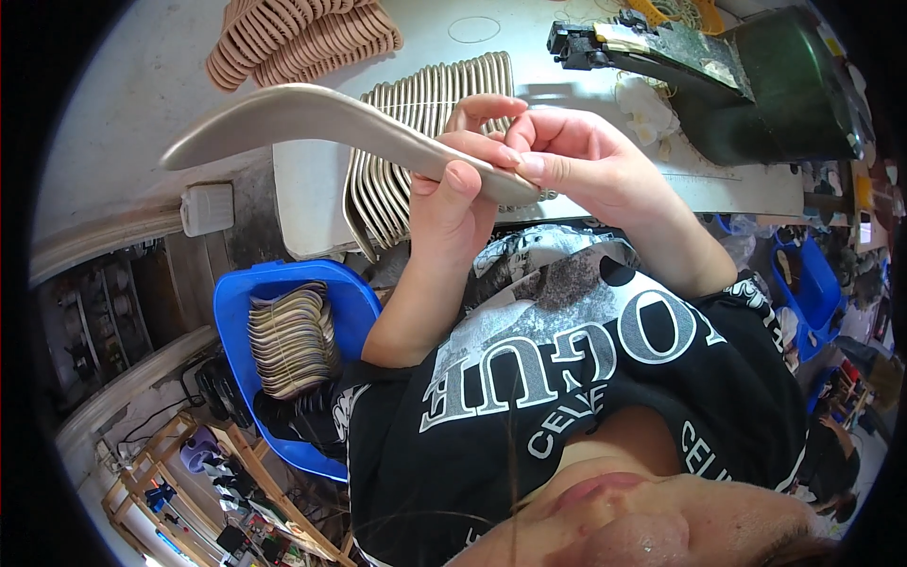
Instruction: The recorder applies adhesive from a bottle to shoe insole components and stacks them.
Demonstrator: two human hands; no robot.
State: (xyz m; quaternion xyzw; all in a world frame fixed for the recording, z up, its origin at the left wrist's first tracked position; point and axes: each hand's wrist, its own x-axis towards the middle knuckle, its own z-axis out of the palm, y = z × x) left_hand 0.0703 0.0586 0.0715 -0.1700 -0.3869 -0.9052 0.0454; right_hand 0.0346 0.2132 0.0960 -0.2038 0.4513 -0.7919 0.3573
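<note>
A champagne-gold shoe sole point(293, 111), smooth and curved, is held up in front of my body, its broad end pointing left. My left hand point(448, 203) is closed round its narrower right part, thumb on the near side. At that right end my right hand point(595, 161) pinches, its thumb and fingertips meeting the sole's edge beside my left fingers. Whether anything small lies between those fingertips cannot be made out. Beneath my hands, a row of gold-edged soles point(378, 203) lies packed side by side on the pale table point(307, 198), with a thin string across it.
Bundles of pinkish-beige soles point(307, 42) lie at the far left of the table. A dark green sewing machine point(784, 85) stands at the right. Below the table's left edge, a blue tub point(236, 312) holds stacked soles point(291, 340). Another blue container point(811, 283) is at the right.
</note>
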